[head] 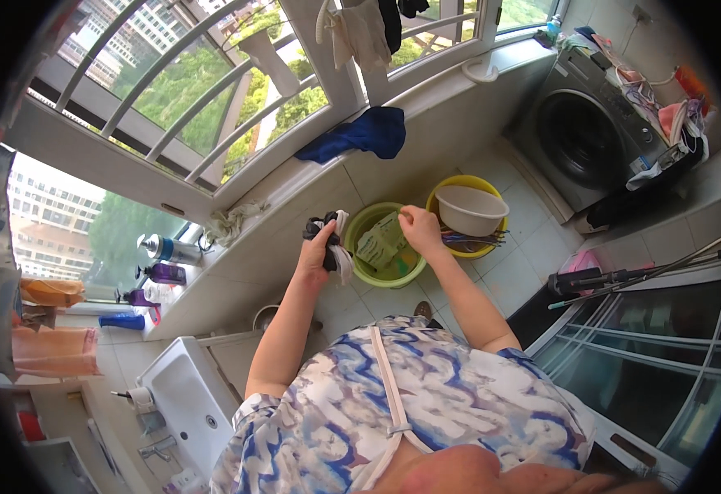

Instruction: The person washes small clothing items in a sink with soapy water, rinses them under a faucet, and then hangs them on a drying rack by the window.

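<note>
My left hand [318, 250] is closed around a bunch of black and white cloth pieces [337, 247], held to the left of a green plastic basin [353, 270]. My right hand [420, 228] is over the basin's right side, with its fingers bent at the upper edge of a light green item bearing print [380, 242], perhaps a bag or cloth. That item lies partly inside the basin. Whether my right fingers pinch it cannot be made out. Just right of my right hand, a yellow basin [497, 192] holds a beige oval basin [471, 210] and several thin hangers [475, 238].
A dark blue cloth [370, 134] drapes over the window ledge. Bottles [166, 273] stand along the ledge at left, above a white sink [191, 395]. A front-loading washing machine [583, 136] with clothes on top is at upper right. Long poles [638, 276] lean at right.
</note>
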A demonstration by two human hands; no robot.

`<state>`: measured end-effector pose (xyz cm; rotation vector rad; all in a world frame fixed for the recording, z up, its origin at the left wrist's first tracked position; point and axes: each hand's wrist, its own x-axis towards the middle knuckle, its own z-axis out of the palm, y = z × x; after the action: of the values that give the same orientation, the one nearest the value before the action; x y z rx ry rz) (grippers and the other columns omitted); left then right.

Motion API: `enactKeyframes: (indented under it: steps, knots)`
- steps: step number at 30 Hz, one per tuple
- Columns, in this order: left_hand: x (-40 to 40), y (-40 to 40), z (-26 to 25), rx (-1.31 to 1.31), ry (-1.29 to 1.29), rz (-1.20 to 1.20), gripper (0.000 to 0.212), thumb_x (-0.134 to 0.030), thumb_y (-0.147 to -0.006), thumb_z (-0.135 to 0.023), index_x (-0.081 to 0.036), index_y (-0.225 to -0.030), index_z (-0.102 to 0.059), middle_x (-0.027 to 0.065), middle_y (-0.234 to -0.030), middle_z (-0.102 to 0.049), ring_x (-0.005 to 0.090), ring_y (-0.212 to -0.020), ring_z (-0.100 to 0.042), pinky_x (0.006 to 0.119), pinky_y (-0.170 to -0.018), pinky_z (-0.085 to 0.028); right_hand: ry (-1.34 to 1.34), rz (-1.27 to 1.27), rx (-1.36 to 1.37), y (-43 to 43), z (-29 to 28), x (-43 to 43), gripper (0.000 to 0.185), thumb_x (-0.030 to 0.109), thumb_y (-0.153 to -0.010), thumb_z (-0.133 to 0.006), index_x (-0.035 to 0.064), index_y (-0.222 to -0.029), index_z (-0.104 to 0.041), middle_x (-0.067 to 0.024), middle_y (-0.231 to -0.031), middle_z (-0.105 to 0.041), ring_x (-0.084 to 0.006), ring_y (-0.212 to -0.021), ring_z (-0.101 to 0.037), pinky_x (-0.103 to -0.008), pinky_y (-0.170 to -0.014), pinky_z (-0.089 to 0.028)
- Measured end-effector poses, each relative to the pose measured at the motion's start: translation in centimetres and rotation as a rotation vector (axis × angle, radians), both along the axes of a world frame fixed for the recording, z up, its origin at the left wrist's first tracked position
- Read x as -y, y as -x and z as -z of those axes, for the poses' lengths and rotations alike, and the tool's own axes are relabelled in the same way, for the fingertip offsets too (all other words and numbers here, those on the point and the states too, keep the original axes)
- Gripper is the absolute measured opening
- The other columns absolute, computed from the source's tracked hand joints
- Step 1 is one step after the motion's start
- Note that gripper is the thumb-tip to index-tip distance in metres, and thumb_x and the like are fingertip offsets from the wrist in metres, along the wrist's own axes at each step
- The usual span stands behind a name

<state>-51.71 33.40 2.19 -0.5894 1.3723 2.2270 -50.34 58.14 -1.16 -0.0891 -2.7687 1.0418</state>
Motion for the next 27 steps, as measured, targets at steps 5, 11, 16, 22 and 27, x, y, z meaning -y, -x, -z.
enactKeyframes:
  steps: [5,11,16,22,27]
  knots:
    - [-0.8,0.3,0.0,0.058,0.06,-0.008,0.025,-0.028,-0.082,-0.071,-0.009,-0.091,-0.057,0.0031,-0.075,-0.057,0.0162,-0.065,-0.057,0.031,-0.059,-0.048,0.176,0.008,0.107,2.3,0.4,-1.8,0.023,0.02,-0.084,-0.059,0.0034,-0.098,-0.067,-0.0157,-0.091,-0.067,-0.0331,-0.086,-0.063,-0.0408,-0.077,-0.05]
    - [-0.7,1.3,1.2,0.071,0.116,-0.025,0.024,-0.028,-0.082,-0.071,-0.01,-0.09,-0.057,0.0029,-0.071,-0.057,0.0173,-0.059,-0.057,0.033,-0.056,-0.049,0.198,0.009,0.356,3.1,4.5,-2.2,0.035,0.024,-0.086,-0.058,0.0022,-0.113,-0.061,-0.0167,-0.108,-0.064,-0.0324,-0.103,-0.06,-0.0398,-0.088,-0.047]
    - [-3.2,3.1,2.7,0.052,0.152,0.081,0.028,-0.027,-0.081,-0.072,-0.007,-0.098,-0.06,0.0028,-0.087,-0.06,0.0144,-0.075,-0.057,0.03,-0.067,-0.049,0.352,0.017,0.411,4.9,5.7,-4.2,0.035,0.02,-0.086,-0.058,0.0016,-0.116,-0.059,-0.0175,-0.105,-0.065,-0.0237,-0.071,-0.068,-0.035,-0.074,-0.052]
    - [-4.6,5.9,2.6,0.048,0.217,0.212,0.032,-0.029,-0.078,-0.074,-0.005,-0.097,-0.064,0.0031,-0.088,-0.061,0.0142,-0.079,-0.058,0.03,-0.07,-0.048,0.392,0.124,0.446,8.2,4.4,-5.9,0.032,0.014,-0.092,-0.054,0.0028,-0.122,-0.055,-0.0109,-0.1,-0.062,-0.018,-0.067,-0.066,-0.0276,-0.059,-0.051]
    - [-3.8,7.3,1.6,0.135,0.198,0.198,0.035,-0.028,-0.075,-0.075,-0.004,-0.098,-0.065,0.0045,-0.09,-0.062,0.0151,-0.079,-0.057,0.031,-0.07,-0.047,0.98,0.385,0.598,9.7,4.5,-6.3,0.035,0.018,-0.095,-0.05,0.0078,-0.129,-0.051,-0.0118,-0.107,-0.059,-0.0213,-0.078,-0.066,-0.0283,-0.061,-0.052]
